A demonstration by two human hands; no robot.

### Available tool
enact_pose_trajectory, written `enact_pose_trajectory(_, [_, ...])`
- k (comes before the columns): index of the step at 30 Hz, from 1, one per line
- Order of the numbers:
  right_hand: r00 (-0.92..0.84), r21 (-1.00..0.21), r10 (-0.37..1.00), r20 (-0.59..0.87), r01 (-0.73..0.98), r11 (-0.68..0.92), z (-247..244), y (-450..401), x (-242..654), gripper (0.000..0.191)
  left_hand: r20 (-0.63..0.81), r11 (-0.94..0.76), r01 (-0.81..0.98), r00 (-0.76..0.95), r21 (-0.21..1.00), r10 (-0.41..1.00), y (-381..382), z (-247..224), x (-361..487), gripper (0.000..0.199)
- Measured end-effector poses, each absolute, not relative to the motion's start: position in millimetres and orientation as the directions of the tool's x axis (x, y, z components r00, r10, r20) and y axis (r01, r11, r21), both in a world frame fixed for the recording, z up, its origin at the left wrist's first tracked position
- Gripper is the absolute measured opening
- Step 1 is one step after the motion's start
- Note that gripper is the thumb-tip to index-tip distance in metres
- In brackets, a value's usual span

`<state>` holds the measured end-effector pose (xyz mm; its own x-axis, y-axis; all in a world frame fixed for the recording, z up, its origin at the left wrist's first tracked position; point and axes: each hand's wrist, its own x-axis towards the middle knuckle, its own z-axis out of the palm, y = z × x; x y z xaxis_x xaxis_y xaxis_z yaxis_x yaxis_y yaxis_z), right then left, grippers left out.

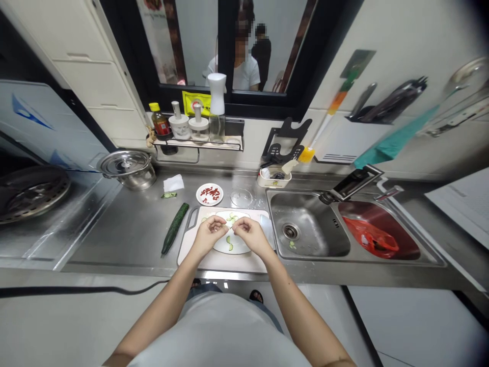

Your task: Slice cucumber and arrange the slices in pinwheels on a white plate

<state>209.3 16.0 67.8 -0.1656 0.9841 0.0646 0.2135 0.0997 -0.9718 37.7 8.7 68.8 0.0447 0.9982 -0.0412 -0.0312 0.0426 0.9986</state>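
Observation:
Over an oval white plate (242, 246), my left hand (210, 233) and my right hand (250, 234) meet with their fingertips pinched close together. Whatever they pinch is too small and hidden to name. Green-edged cucumber slices (229, 239) lie on the plate below my fingers. The plate rests on a pale cutting board (217, 262) with a grey rim. What looks like a knife blade (266, 228) lies at the board's right side. Left of the board is a whole dark green cucumber (175, 228).
Behind the board stand a small plate of chopped red pieces (210, 194) and a clear dish (241, 198). A double sink (311, 224) is on the right, with a red bag (376, 242). A lidded steel pot (132, 171) stands at the back left, below a condiment shelf (202, 144).

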Motion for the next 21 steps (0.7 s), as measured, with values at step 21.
enact_pose_trajectory(21, [-0.253,-0.552,0.936,-0.246,0.83,0.08,9,16,207,0.015,-0.176,0.04,0.729,0.111,0.683,0.978,4,-15,47,0.01])
